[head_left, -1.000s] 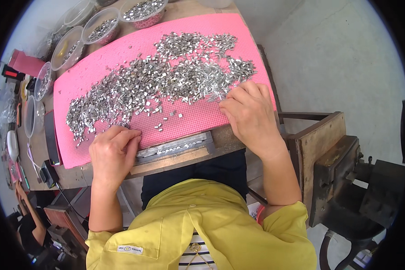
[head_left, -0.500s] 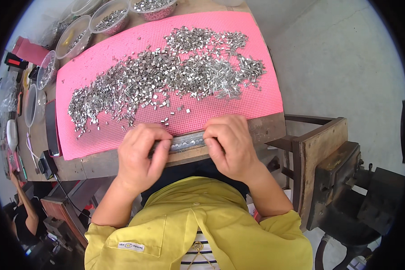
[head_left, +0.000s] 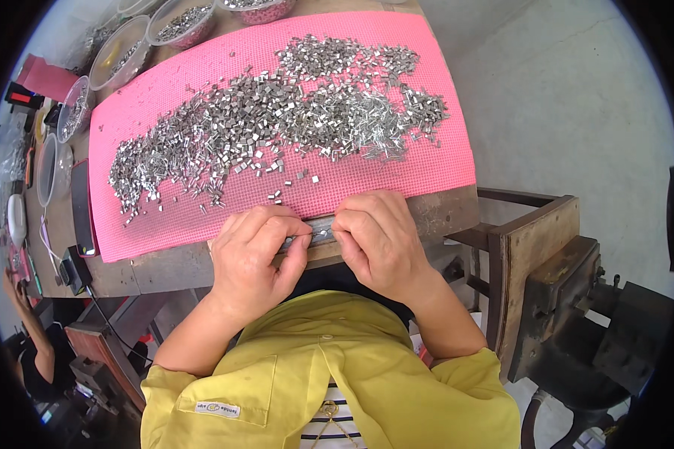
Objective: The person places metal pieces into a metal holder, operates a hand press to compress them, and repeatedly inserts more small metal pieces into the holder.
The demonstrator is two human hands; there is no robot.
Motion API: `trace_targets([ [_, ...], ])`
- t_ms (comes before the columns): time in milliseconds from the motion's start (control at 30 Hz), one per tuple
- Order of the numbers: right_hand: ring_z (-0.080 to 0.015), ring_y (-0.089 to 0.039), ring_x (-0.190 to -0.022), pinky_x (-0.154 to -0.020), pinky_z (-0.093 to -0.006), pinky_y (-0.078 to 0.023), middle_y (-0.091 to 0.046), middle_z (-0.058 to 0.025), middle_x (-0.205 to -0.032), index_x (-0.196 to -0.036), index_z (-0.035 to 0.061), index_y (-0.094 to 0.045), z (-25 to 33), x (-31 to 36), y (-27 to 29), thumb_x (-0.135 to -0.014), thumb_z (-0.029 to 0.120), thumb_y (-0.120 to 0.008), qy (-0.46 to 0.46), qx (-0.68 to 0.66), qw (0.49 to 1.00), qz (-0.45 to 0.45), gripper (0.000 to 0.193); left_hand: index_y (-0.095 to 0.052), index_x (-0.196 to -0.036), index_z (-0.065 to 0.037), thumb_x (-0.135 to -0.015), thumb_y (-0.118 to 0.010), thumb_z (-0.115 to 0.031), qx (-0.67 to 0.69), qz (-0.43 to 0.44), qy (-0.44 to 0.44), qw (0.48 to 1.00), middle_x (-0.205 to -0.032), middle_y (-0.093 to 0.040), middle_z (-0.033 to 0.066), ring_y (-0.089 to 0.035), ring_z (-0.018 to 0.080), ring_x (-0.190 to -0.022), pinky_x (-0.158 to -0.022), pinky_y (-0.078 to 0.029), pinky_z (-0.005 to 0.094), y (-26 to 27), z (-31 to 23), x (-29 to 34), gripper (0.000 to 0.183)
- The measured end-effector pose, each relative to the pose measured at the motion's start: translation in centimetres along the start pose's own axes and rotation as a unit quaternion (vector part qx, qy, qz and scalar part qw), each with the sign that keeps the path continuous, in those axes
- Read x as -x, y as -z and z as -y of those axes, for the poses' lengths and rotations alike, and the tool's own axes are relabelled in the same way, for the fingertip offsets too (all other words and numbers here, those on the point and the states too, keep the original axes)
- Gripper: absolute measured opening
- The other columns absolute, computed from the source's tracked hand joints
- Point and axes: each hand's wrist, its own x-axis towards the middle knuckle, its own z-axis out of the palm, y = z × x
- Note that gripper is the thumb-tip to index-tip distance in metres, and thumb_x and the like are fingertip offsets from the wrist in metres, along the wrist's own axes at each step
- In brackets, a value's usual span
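Note:
A narrow grey metal bar (head_left: 321, 225) with small shiny bits along it lies at the table's near edge. Over its left part my left hand (head_left: 256, 251) is closed, thumb and forefinger pinched. Over the right part my right hand (head_left: 380, 238) is curled in a pinch too. Whatever sits between the fingertips is too small or hidden to make out. Most of the bar is covered by my hands; only a short stretch shows between them. Beyond them, small silver metal pieces (head_left: 254, 112) lie in a wide heap on a pink textured mat (head_left: 427, 168), a few loose ones close to my left hand.
Clear plastic tubs (head_left: 120, 54) of metal pieces line the far left. A dark phone (head_left: 83, 209) lies by the mat's left edge, near a black adapter (head_left: 75, 269) with a cable. A black machine (head_left: 569, 322) stands right. Another person's arm (head_left: 37, 329) shows lower left.
My left hand has moved right along the bar, closer to my right hand, narrowing the exposed stretch. My right hand has shifted only slightly left. The view has tilted a little.

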Motion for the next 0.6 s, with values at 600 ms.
trace_targets([
  [600,-0.0265,-0.067,-0.094,-0.085,-0.0429,-0.047,-0.071,-0.0066,-0.107,-0.119,0.0057,-0.074,-1.0,0.4,2.2,-0.08,0.008,-0.079,0.027,0.081,0.996,-0.039,0.039,-0.07,-0.094,-0.012,-0.075,-0.08,-0.006,-0.094,-0.018,-0.064,0.993,-0.094,-0.071,0.0005,-0.065,0.0202,-0.074,-0.066,-0.047,0.0349,-0.4,-0.3,-0.2,0.022],
])
